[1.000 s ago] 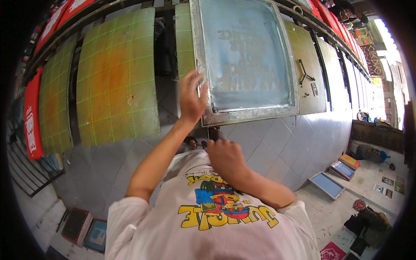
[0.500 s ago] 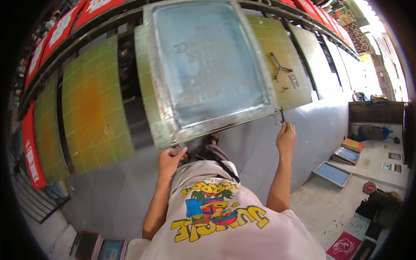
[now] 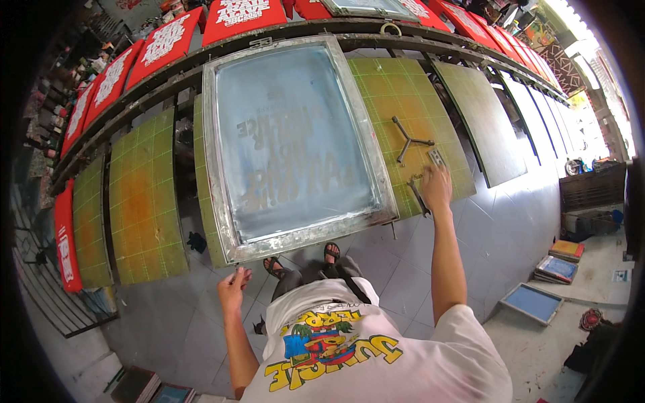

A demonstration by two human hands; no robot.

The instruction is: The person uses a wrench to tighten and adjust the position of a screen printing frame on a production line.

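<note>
A silk-screen frame (image 3: 222, 168) with a metal rim and blue mesh bearing pale lettering rests over a yellow-green board. Just below its near left corner is my left hand (image 3: 232, 290), thumb and fingers pinched together; whatever they hold is too small to make out. My right hand (image 3: 438, 191) reaches onto the board (image 3: 386, 87) right of the frame, fingers bunched beside a small slotted metal plate (image 3: 437, 158). An open-ended wrench (image 3: 418, 196) lies left of that hand. Farther up the board sits a three-armed socket wrench (image 3: 407, 140). A bolt (image 3: 394, 231) hangs beneath the frame's near right corner.
More yellow-green boards (image 3: 144, 201) line the rack to the left, and grey ones (image 3: 480, 124) to the right. Red printed shirts (image 3: 168, 43) lie along the far side beyond a dark rail (image 3: 295, 30). A smaller screen (image 3: 531, 303) leans at the right.
My right hand has moved from the frame's near right corner up onto the board. The wrench it held now lies there. My left hand stays near the left corner; the view has shifted.
</note>
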